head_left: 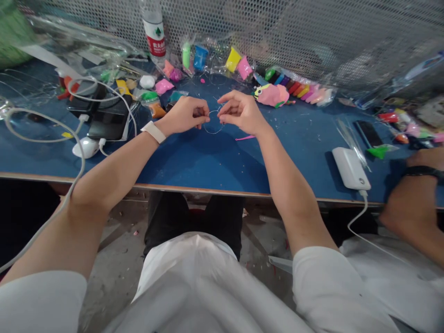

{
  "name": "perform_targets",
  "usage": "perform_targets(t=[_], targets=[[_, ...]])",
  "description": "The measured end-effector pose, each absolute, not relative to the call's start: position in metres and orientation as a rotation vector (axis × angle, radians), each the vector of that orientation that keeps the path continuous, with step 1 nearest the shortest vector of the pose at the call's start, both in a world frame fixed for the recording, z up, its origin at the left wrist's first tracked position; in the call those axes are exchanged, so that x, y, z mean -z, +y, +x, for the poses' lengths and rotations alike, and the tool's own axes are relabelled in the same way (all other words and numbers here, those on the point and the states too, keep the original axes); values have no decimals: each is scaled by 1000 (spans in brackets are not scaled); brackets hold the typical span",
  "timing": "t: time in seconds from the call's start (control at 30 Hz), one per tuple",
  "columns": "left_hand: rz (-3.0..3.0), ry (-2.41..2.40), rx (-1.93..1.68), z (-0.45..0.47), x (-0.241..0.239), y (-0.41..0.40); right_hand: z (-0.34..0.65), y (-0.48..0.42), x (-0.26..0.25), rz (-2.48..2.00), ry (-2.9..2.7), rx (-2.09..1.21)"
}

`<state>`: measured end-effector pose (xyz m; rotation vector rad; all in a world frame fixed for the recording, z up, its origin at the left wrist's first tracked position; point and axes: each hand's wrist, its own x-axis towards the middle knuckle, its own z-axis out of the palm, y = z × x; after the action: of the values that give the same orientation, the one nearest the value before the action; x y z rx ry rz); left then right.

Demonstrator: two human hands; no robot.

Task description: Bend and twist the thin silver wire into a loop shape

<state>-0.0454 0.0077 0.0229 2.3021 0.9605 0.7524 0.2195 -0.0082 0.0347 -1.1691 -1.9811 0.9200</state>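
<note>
A thin, pale loop of thread or fine wire (212, 133) hangs between my two hands, just above the blue table. On its left side, my left hand (192, 114) pinches it between thumb and fingertips. My right hand (239, 111) grips the opposite side with thumb and index finger, palm turned inward. Whether the loop is thread or wire I cannot tell. Below my right wrist lies a small pink plastic tool (245, 138). Behind that hand sits a pink clay figure (272, 95) with a yellow-green face and an eye.
Bagged colored clay (200, 58) lines the mesh back panel, near a water bottle (154, 37). Phones (109, 118) and looping white cables (45, 138) lie left. A white power bank (351, 169) rests right, beside another person's arm (416, 203).
</note>
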Motion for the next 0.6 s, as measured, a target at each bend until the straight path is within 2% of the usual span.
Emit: perform_targets(t=[0.33, 0.6], targets=[[2130, 888, -734, -52, -18, 19, 229, 2, -24, -1050, -2029, -1255], [2193, 839, -728, -56, -19, 21, 229, 2, -23, -1025, -2024, -1265]])
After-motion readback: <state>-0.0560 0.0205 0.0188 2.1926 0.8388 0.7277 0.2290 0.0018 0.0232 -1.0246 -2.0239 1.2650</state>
